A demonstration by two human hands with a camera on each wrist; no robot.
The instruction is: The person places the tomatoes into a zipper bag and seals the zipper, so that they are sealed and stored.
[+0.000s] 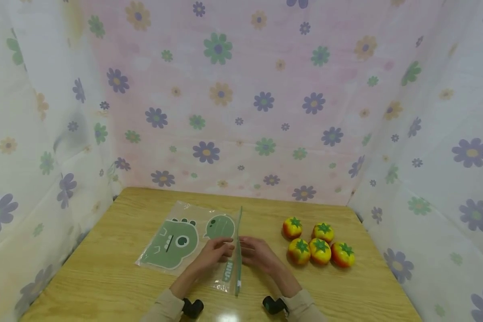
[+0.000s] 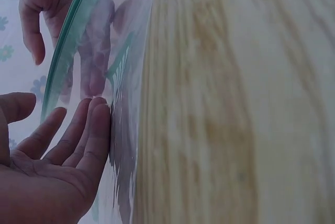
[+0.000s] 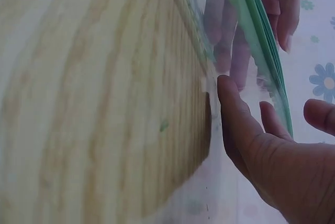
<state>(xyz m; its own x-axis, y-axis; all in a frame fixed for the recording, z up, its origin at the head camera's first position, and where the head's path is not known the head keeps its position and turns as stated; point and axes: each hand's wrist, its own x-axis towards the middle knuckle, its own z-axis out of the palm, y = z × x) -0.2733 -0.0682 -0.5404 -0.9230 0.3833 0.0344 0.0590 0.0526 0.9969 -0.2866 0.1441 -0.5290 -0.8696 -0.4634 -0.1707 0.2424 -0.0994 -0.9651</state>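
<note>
A clear zip bag [image 1: 173,243] with green cartoon monster prints lies on the table, its green zip strip [image 1: 239,223] standing along the right edge. My left hand [image 1: 214,254] is over the bag just left of that strip, fingertips at the clear plastic. From the other side, my right hand [image 1: 260,256] reaches to the strip with fingers extended. In both wrist views the thumbs stand apart from the fingers, and neither hand pinches the plastic. The fingers of the left hand [image 2: 63,166] and right hand [image 3: 272,150] lie along the bag's outer faces near its mouth.
Several yellow-red toy fruits with green leafy tops, one a front-left fruit [image 1: 298,252], sit in a cluster right of the bag. The wooden table [image 1: 104,277] meets flower-printed cloth [image 1: 241,134] at the back and sides. Black wrist cameras, one a left camera [image 1: 193,308], sit near the sleeves.
</note>
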